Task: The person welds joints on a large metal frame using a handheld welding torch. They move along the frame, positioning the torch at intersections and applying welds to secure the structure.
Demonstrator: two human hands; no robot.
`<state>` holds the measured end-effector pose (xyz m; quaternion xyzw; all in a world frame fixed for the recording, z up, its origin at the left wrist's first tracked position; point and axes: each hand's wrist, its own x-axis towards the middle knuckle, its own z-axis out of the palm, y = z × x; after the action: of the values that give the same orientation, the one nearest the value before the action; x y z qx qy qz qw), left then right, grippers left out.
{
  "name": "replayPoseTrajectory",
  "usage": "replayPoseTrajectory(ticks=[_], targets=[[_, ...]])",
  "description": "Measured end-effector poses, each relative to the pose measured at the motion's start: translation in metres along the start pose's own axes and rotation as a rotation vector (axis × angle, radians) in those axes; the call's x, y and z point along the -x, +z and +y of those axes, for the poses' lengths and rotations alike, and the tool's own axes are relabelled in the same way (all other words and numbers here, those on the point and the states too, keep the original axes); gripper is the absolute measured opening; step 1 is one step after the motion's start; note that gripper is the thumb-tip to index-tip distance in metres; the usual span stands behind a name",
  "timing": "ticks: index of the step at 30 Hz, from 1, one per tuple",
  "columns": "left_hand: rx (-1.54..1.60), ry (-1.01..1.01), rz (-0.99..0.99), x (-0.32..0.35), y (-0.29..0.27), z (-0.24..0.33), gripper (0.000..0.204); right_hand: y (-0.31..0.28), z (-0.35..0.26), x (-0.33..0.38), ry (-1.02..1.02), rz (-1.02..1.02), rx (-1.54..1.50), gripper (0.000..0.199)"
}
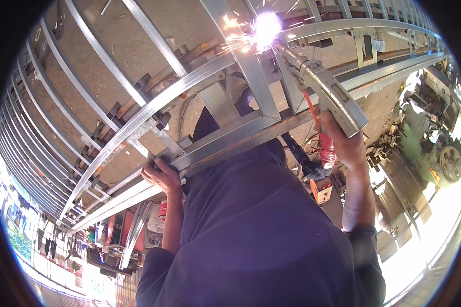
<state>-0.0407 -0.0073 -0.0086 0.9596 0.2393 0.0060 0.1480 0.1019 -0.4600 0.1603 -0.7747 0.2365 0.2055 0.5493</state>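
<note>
A large frame of shiny square metal tubes [217, 146] lies across the view above my lap, with long parallel bars [92, 69] fanning out to the left. My right hand [346, 143] is closed round a welding torch [333, 94], whose body is boxy metal with red wrapping near the grip. At its tip a glaring white-violet arc [267, 29] throws sparks over an upright tube [253, 77], hiding the joint there. Lower on the left, my left hand [163, 176] grips the frame's near rail, its thumb on top and some fingers hidden.
A red cable [328, 148] hangs below the torch grip. To the right stands a green machine with a handwheel [451, 163]. A small orange-red box [321, 190] sits on the floor beyond my right side. Tools and metal lengths [133, 235] lie at lower left.
</note>
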Motion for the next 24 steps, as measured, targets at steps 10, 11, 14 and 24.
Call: replayPoseTrajectory(ticks=[10,11,14,24], targets=[[-0.026,0.007,0.007,-0.001,0.001,0.001,0.033,-0.002,-0.008,-0.003,0.056,0.002,-0.003,0.032],[-0.027,0.014,0.005,-0.001,0.001,-0.001,0.033,-0.002,-0.007,-0.002,0.053,0.003,0.002,0.033],[-0.023,0.019,0.017,-0.001,0.001,0.001,0.032,-0.003,-0.005,-0.001,0.049,0.001,0.017,0.035],[-0.026,0.034,0.025,-0.001,0.002,0.001,0.032,-0.002,-0.003,0.002,0.016,0.013,0.042,0.033]])
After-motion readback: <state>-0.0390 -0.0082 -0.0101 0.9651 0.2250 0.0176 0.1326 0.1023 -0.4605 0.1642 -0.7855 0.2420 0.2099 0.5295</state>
